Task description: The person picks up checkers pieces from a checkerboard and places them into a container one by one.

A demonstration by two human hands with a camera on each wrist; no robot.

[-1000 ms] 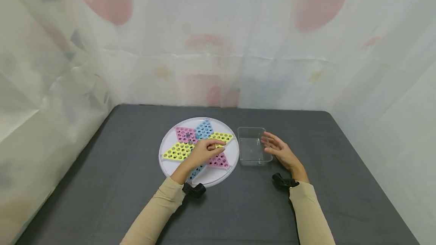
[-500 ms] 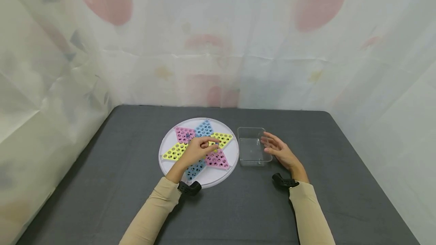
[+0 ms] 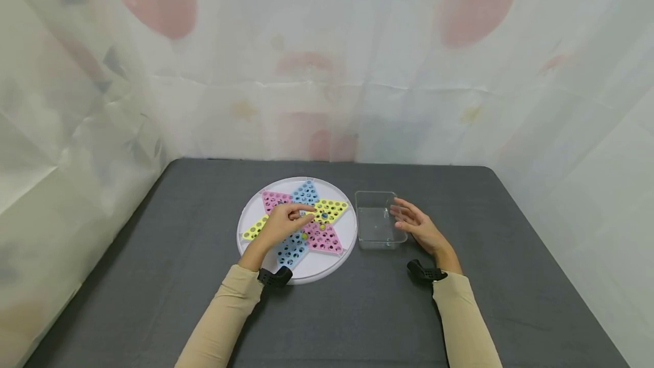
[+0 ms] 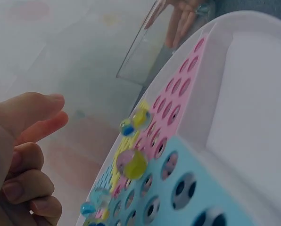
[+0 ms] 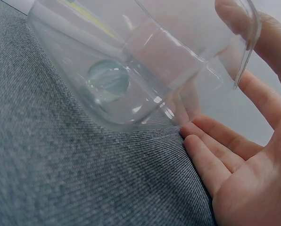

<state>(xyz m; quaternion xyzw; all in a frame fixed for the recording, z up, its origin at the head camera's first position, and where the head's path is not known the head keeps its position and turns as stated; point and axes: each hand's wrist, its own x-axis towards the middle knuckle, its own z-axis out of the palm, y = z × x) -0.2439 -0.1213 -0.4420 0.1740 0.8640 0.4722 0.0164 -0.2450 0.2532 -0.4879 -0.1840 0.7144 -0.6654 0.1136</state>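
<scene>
On the table lies a round white Chinese checkers board [image 3: 331,266] with a pink, yellow and blue star of holes. My left hand [image 3: 280,224] hovers over its left half, index finger and thumb stretched out with a gap between them. Its other fingers curl toward the palm in the left wrist view; no marble shows between the fingertips. Several glass marbles sit near the star's middle, including a yellow marble [image 3: 304,236] and a blue one [image 3: 324,216]. My right hand [image 3: 426,234] grips the right wall of a clear plastic box [image 3: 378,240]. One greenish marble [image 5: 108,80] lies inside.
A dark grey cloth [image 3: 357,322] covers the table. The box stands close to the board's right edge. Behind and beside the table hangs a pale printed curtain [image 3: 327,101].
My left hand has drawn back leftward across the board, and a blue marble and yellow marbles near the middle have come into sight. My right hand and the box have stayed put.
</scene>
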